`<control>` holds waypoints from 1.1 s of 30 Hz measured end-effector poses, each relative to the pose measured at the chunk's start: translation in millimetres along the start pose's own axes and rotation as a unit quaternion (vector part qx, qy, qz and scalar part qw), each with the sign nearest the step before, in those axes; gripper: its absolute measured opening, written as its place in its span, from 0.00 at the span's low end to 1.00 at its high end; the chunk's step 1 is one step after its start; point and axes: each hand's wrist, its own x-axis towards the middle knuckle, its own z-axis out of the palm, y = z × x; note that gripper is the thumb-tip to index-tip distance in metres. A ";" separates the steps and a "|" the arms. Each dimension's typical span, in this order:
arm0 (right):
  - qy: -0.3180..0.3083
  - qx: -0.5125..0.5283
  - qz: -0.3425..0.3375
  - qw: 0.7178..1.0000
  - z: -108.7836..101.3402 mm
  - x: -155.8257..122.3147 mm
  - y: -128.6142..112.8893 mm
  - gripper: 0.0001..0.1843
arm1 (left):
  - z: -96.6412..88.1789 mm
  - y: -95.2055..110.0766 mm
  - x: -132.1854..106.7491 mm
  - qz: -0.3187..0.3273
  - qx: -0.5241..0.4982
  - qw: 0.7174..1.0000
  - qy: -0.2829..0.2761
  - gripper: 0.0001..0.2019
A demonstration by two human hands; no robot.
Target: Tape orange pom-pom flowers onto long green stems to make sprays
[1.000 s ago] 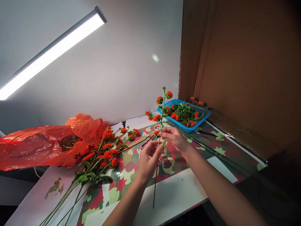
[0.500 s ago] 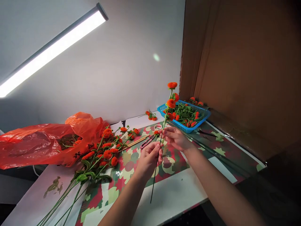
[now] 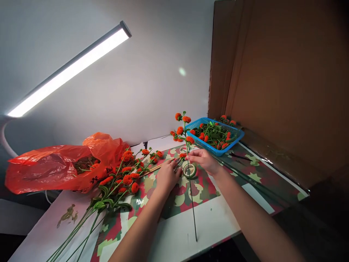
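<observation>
My right hand [image 3: 205, 161] pinches the green stem of a flower spray [image 3: 180, 130] with several fuzzy orange blooms. The stem stands nearly upright, its bare dark lower end hanging toward the table's front edge. My left hand [image 3: 167, 176] is low over the table, its fingers curled over the pink-handled pliers; the hand hides most of the tool, and only its dark end shows beyond the fingers. Between my hands, behind the stem, lies a roll of green tape [image 3: 189, 170]. A small orange bloom [image 3: 182, 155] is just past the left fingertips.
A blue basket [image 3: 212, 150] of orange flowers and greenery stands at the back right. To the left, long-stemmed orange flowers [image 3: 127, 179] lie beside a red plastic bag [image 3: 61, 156]. Thin sticks [image 3: 152, 169] rest near my left hand. A lit lamp [image 3: 71, 71] hangs above.
My left hand has left the stem and moved down-left to the pliers. The spray has shifted left and lower in my right hand. The green tape roll now shows on the table.
</observation>
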 end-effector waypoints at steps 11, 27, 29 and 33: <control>0.031 -0.049 -0.021 0.998 5.2 -2.4 -7.7 0.16 | 8.9 3.1 7.3 -0.068 -0.165 0.982 0.057 0.11; 0.011 -0.055 -0.030 0.998 11.8 -3.8 -3.6 0.13 | 8.9 42.3 -15.1 -0.145 -0.573 0.791 0.160 0.14; 0.016 -0.056 -0.030 0.998 12.1 -3.7 -3.1 0.12 | 7.7 44.2 -19.1 -0.125 -0.525 0.825 0.169 0.13; 0.035 -0.083 -0.036 0.995 12.0 -2.4 -1.1 0.11 | 7.3 47.8 -25.9 -0.067 -0.407 0.890 0.195 0.12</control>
